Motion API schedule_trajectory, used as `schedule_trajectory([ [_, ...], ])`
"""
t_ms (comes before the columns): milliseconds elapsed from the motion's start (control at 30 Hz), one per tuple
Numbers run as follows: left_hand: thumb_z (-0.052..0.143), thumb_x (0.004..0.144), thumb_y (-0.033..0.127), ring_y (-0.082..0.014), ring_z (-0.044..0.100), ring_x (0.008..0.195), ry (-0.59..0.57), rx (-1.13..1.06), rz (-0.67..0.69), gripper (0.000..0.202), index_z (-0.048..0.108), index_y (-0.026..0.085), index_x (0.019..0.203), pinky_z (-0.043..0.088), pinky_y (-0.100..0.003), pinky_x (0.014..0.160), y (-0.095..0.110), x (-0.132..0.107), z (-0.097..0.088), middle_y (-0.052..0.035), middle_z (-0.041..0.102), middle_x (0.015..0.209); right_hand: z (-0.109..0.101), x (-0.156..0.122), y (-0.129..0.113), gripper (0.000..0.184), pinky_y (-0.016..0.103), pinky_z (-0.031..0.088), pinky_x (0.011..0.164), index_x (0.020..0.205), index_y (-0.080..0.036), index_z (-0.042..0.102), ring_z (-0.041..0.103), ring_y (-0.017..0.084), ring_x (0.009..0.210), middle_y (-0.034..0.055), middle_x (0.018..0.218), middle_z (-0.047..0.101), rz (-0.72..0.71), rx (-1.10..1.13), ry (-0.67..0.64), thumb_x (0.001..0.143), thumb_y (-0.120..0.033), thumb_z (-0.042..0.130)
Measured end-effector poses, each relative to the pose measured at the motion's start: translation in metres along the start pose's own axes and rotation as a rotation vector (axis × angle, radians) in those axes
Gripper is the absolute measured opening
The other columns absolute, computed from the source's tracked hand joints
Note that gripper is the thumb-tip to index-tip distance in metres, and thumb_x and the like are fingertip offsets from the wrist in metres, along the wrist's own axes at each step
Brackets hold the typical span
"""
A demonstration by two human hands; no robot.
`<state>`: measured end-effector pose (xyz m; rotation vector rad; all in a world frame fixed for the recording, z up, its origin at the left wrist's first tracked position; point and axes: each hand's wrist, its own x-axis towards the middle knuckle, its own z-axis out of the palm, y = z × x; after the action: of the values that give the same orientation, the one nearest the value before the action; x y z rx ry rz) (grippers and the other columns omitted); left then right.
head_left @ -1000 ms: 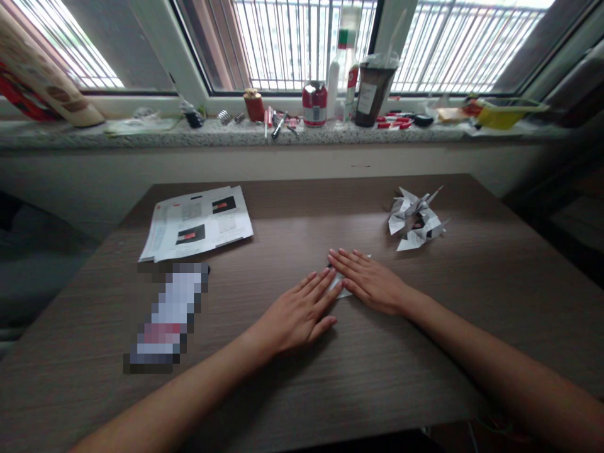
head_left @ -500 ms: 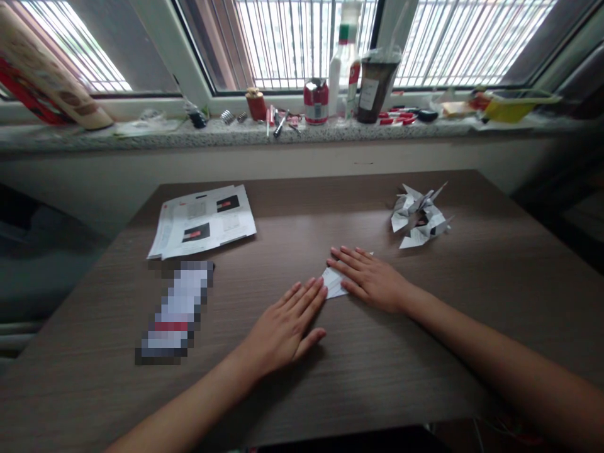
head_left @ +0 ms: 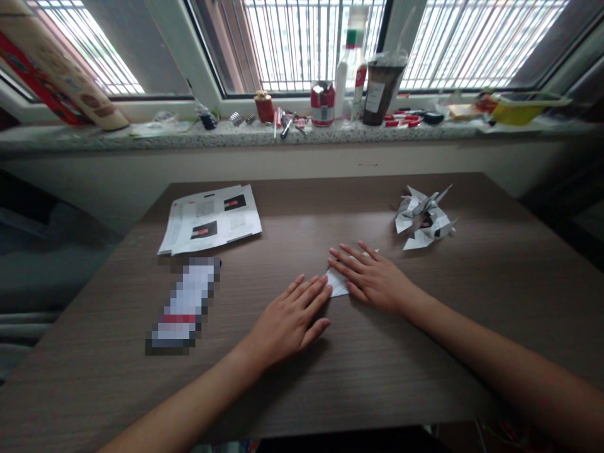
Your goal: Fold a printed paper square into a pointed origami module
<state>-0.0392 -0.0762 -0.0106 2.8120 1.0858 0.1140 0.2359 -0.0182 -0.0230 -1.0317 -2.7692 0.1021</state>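
- A brown wood-grain table [head_left: 358,384] spreads under both your hands and well out to either side.
- Beyond your hands, past the table's far edge, a speckled stone windowsill [head_left: 236,139] carries a dark drink cup [head_left: 380,94], a red can [head_left: 323,106] and small clutter.
- Farther left than your left hand, and beyond it, overlapping printed sheets [head_left: 214,220] lie flat.
- Your left hand [head_left: 293,321] is palm down, fingers extended, gripping nothing; its fingertips meet the left edge of a small white paper.
- Your right hand [head_left: 372,277], also palm down with fingers spread, lies over that paper, pressing rather than grasping.
- Left of your left hand is a pixelated oblong item [head_left: 189,292], its details hidden.
- Beyond your right hand and to its right sits a spiky cluster of folded paper [head_left: 419,236].
- The small white paper [head_left: 338,287] is mostly covered, showing between your hands.
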Motion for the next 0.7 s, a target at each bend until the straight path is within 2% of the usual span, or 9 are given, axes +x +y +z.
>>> schedule_trajectory([
  [100, 0.031, 0.109, 0.057, -0.024, 0.026, 0.157, 0.007, -0.01, 0.001, 0.066, 0.024, 0.021, 0.164, 0.015, -0.042, 0.13, 0.0, -0.002, 0.004, -0.0085, 0.028, 0.169, 0.001, 0.001, -0.003, 0.073, 0.049, 0.016, 0.131, 0.165, -0.033, 0.0, 0.02, 0.023, 0.157, -0.0032, 0.17, 0.017, -0.067, 0.04, -0.014, 0.106, -0.034, 0.043],
  [233, 0.031, 0.109, 0.055, -0.0231, 0.015, 0.159, 0.013, -0.02, 0.013, 0.069, 0.017, 0.019, 0.166, 0.013, -0.041, 0.131, 0.0, -0.003, 0.01, -0.0093, 0.017, 0.172, 0.002, 0.0, -0.005, 0.068, 0.044, 0.023, 0.129, 0.166, -0.028, 0.005, 0.021, 0.02, 0.157, 0.0004, 0.17, 0.019, -0.085, 0.11, -0.073, 0.109, -0.045, 0.039],
  [333, 0.031, 0.11, 0.054, -0.0222, 0.013, 0.16, 0.004, -0.036, 0.028, 0.07, 0.013, 0.017, 0.166, 0.014, -0.04, 0.131, 0.0, -0.002, 0.012, -0.0098, 0.01, 0.172, 0.001, -0.001, -0.005, 0.066, 0.043, 0.022, 0.129, 0.166, -0.028, 0.006, 0.019, 0.019, 0.157, 0.0007, 0.169, 0.019, -0.076, 0.124, -0.085, 0.11, -0.045, 0.036],
  [500, 0.03, 0.11, 0.055, -0.0221, 0.012, 0.16, -0.011, -0.032, 0.051, 0.071, 0.004, 0.024, 0.167, 0.016, -0.04, 0.13, -0.001, -0.001, 0.012, -0.0066, 0.011, 0.172, -0.001, -0.001, -0.005, 0.066, 0.04, 0.023, 0.129, 0.165, -0.031, -0.002, 0.02, 0.018, 0.157, -0.0017, 0.17, 0.017, -0.06, 0.157, -0.08, 0.111, -0.045, 0.033],
  [700, 0.029, 0.11, 0.054, -0.0224, 0.014, 0.159, -0.041, -0.021, 0.033, 0.066, 0.012, 0.023, 0.167, 0.014, -0.04, 0.13, 0.0, 0.0, 0.008, -0.0076, 0.011, 0.172, 0.001, -0.006, 0.005, 0.072, 0.043, 0.024, 0.129, 0.165, -0.032, -0.004, 0.021, 0.021, 0.157, -0.0009, 0.17, 0.015, 0.001, 0.128, -0.068, 0.109, -0.053, 0.035],
])
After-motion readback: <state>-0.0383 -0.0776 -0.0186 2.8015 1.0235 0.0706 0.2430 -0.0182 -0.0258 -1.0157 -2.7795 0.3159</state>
